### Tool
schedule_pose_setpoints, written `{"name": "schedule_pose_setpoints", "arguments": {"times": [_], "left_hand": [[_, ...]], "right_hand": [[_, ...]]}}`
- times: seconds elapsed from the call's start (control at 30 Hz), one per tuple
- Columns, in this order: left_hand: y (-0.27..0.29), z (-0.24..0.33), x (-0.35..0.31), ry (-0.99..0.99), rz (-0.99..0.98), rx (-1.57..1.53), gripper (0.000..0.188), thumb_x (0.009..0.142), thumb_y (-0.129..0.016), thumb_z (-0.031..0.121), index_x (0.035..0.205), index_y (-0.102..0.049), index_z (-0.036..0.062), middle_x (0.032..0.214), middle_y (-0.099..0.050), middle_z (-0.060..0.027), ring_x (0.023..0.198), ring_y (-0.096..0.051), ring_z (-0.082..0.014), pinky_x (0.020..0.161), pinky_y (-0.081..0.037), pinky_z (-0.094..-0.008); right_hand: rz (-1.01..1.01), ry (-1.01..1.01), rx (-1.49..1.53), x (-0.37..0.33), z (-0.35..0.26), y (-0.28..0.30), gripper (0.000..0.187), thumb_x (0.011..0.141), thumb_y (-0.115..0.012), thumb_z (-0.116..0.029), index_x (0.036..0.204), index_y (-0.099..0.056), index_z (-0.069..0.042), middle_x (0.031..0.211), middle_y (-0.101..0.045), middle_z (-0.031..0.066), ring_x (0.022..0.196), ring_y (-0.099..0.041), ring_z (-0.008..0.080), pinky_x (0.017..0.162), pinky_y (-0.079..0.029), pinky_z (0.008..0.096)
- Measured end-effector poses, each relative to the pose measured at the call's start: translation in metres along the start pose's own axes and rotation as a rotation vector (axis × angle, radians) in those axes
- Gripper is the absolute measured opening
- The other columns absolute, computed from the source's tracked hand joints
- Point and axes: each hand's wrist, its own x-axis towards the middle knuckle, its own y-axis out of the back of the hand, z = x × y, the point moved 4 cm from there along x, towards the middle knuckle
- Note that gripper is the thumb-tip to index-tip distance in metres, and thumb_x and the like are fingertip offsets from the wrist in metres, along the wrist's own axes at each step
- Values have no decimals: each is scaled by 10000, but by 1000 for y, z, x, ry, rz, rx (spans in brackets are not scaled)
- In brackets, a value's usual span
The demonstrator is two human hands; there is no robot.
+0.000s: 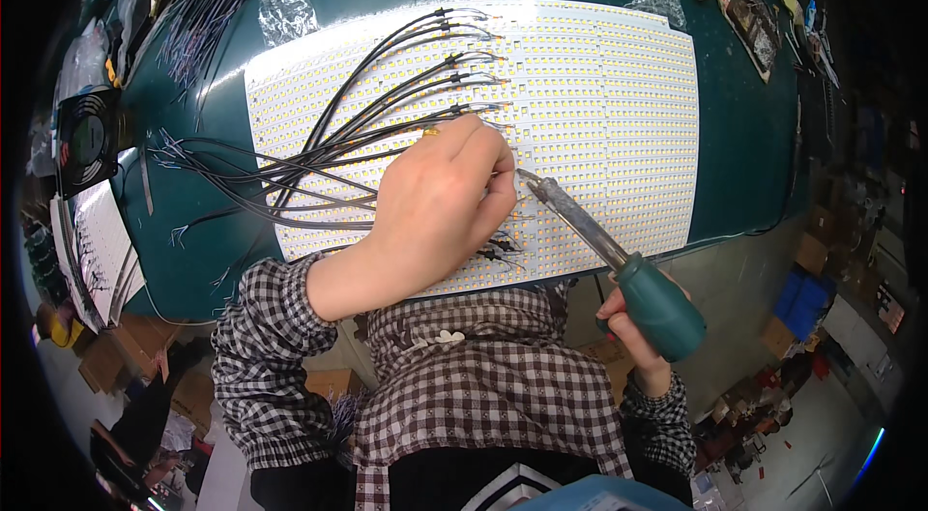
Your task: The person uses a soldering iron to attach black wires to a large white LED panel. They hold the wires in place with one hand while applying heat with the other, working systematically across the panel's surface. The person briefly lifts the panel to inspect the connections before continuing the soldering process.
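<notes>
A large white LED panel (648, 124), with rows of small yellow LEDs, lies on the green table. Black cables (353, 81) with split, stripped ends run in from the left; several meet the panel in a column along its middle. My left hand (440, 192) bends over that column, thumb and fingers pinched round the end of a black cable, most of which my hand hides. In my right hand (633, 327) is a soldering iron (662, 308) with a green handle. Its tip touches or nearly touches the panel beside my left fingertips; I cannot tell which.
A bundle of dark cables (208, 23) lies at the back left. Near the left edge stand a black fan (89, 139) and smaller LED strips (111, 245). A worn block (749, 23) and loose tools are at the far right. Cardboard boxes and a blue bin (802, 298) sit beyond the table.
</notes>
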Motion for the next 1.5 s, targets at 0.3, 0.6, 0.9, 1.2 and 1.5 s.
{"name": "schedule_pose_setpoints", "arguments": {"times": [0.3,0.6,0.9,1.2,1.5], "left_hand": [[0,-1,0,-4,-3,9,141,819,-736,-12,884,-632,58,813,-609,-53,691,-636,-200,612,-505,-333],[26,19,-4,-165,126,174,190,827,-810,50,923,-647,68,827,-609,-76,740,-631,-281,625,-498,-389],[36,25,-35,43,-201,70,215,899,-780,156,971,-594,74,763,-593,-107,668,-637,-339,591,-503,-447],[24,19,-10,-205,-89,201,178,866,-798,94,987,-670,68,872,-636,-92,767,-659,-295,616,-499,-388],[10,12,-12,-98,-55,19,138,876,-767,23,962,-662,50,842,-628,-105,697,-646,-298,596,-508,-393]], "right_hand": [[28,-71,91,-5,5,2,185,760,-819,-46,918,-737,5,868,-713,90,742,-724,187,691,-572,304],[71,-117,196,-8,6,5,187,773,-800,-23,934,-720,28,869,-709,102,739,-709,177,692,-574,302],[92,-62,279,-2,10,7,327,798,-784,-23,1089,-669,72,829,-723,100,741,-691,155,703,-578,300],[141,-53,305,-7,9,9,317,797,-779,2,1083,-661,71,821,-724,110,715,-688,150,654,-576,287],[121,-76,319,-6,10,9,243,795,-777,9,1008,-672,59,831,-724,114,686,-682,144,618,-567,271]]}}
